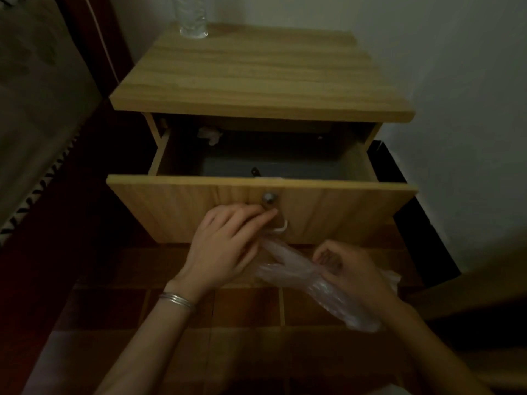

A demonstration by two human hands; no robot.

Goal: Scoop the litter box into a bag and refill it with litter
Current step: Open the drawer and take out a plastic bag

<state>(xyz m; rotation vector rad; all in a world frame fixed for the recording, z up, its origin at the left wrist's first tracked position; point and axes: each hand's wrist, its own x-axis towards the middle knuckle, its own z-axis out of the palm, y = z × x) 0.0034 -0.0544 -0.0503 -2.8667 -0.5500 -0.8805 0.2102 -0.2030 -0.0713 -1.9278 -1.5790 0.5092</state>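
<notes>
Left hand pinches one end of a crumpled, translucent thin plastic bag; right hand curls its fingers around the middle, below the open wooden drawer.

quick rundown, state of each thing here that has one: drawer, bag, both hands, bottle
drawer: pulled open, nearly bare inside, a crumpled scrap at its back left
plastic bag: crumpled and bunched, unopened, held in front of the drawer
left hand: fingers pinch the bag's upper end, below the knob
right hand: fingers curled round the bag's middle
clear bottle: upright on the nightstand top
</notes>
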